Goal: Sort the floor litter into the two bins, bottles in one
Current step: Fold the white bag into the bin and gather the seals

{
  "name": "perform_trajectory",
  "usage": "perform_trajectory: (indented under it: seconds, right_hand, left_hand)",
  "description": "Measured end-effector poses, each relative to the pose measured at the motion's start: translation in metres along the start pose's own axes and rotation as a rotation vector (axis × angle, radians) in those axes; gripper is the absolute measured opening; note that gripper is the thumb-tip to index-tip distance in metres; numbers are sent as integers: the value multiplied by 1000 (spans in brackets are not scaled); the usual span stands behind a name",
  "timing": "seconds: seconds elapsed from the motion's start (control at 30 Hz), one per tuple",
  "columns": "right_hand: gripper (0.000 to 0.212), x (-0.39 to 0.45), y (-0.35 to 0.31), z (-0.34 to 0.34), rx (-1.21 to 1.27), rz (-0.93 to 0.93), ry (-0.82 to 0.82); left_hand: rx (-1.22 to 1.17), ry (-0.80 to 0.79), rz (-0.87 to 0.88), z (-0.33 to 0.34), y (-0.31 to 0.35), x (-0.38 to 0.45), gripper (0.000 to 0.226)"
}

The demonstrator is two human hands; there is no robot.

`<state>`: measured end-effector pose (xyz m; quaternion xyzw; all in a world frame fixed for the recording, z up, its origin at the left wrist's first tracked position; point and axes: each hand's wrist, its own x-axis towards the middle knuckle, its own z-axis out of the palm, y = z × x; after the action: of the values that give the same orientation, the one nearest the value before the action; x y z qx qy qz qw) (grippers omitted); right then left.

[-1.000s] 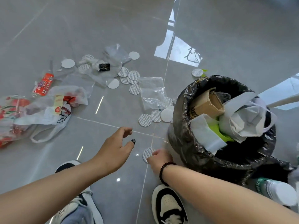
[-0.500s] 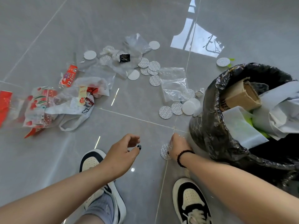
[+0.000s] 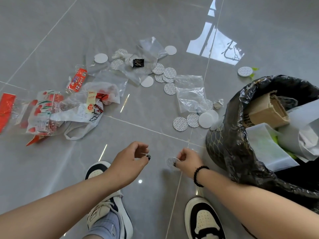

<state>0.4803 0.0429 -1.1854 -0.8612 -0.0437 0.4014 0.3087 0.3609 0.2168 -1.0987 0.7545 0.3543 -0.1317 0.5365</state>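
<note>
A round seal disc [image 3: 171, 162] is pinched just above the floor by the right hand [image 3: 188, 160]; the left hand [image 3: 129, 161] hangs loosely curled, holding nothing. Next, the disc probably needs lifting toward three o'clock, over the black-lined bin [image 3: 241, 152].

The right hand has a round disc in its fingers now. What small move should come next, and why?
Probably lift the right hand toward the open bin beside it and drop the disc in. The fingers already pinch the disc, it is no bottle, and that bin holds cardboard and paper. The left hand holds nothing.
</note>
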Motion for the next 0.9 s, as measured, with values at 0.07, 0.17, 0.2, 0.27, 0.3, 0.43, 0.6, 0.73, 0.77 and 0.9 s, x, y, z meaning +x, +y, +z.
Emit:
perform_trajectory:
  seconds: [0.07,0.17,0.2,0.27,0.3,0.43,0.6,0.73,0.77,0.9]
  right_hand:
    - [23,-11,-15,3,346,45,-98]
    - [20,-35,-33,7,773,104,-244]
    - [19,-40,-36,7,832,112,-270]
    - [16,-46,-37,9,876,117,-312]
    - [14,-46,-37,9,885,113,-333]
    - [5,-30,-42,1,897,115,-331]
    - [12,15,-43,-42,818,142,-27]
    - [12,36,-25,-78,747,88,118]
    - [12,39,-19,-84,713,79,132]
    - [18,56,-11,-97,400,32,235]
  left_hand:
    - [43,-12,3,1,1,1,35]
    - [147,-12,29,-1,5,3,40]
    - [166,-4,39,-2,7,4,37]
    - [177,7,63,-3,8,4,24]
    - [182,7,77,-3,8,4,17]
    - [168,-18,57,-6,6,4,11]
    - [125,5,-14,-12,-2,7,13]
    - [92,41,-49,-21,-5,10,9]
    - [68,35,-66,-23,-5,10,10]
    - [-74,56,-159,-34,-6,16,16]
